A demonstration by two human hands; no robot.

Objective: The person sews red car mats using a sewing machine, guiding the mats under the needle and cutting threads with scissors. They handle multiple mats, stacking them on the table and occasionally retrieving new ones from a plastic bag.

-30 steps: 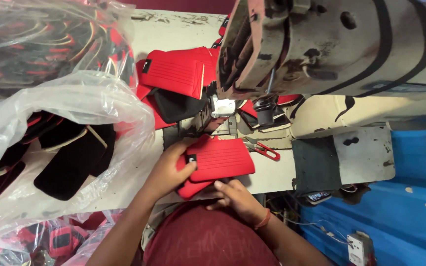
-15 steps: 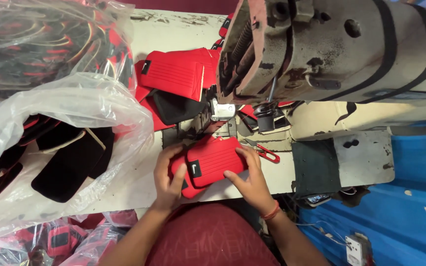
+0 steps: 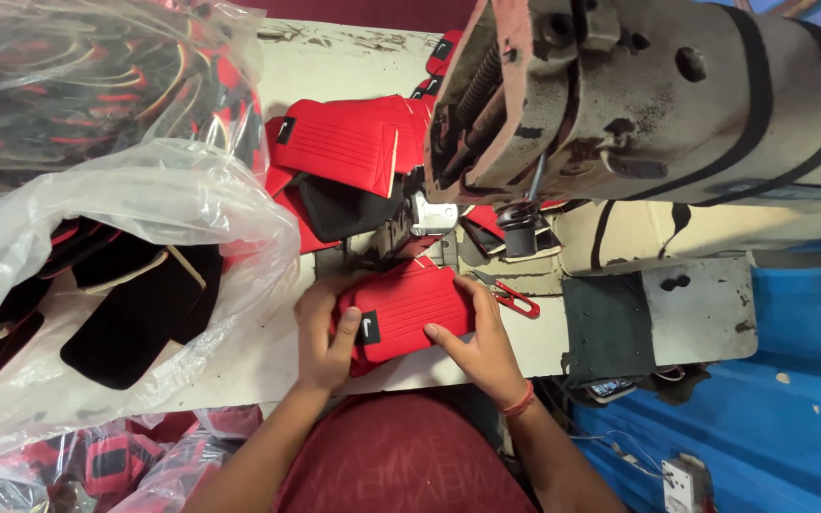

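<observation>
Hands, left hand (image 3: 323,328) and right hand (image 3: 477,344), clamp a red padded piece (image 3: 409,312); beside them, a clear plastic bag (image 3: 144,204) holds black pieces (image 3: 135,323).

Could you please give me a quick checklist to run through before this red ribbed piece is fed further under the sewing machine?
1. Both hands on the piece: left hand and right hand flank the red ribbed padded fabric piece, thumbs on top. Ok.
2. Piece flat on the white worktable: lies flat. Ok.
3. Far edge at the needle area of the grey industrial sewing machine: close, but exact alignment is hidden. Cannot tell.
4. Fingers away from the needle: both hands sit on the near half. Ok.
5. Red-handled thread snips out of the path: lying right beside the right hand. Not ok.
</observation>
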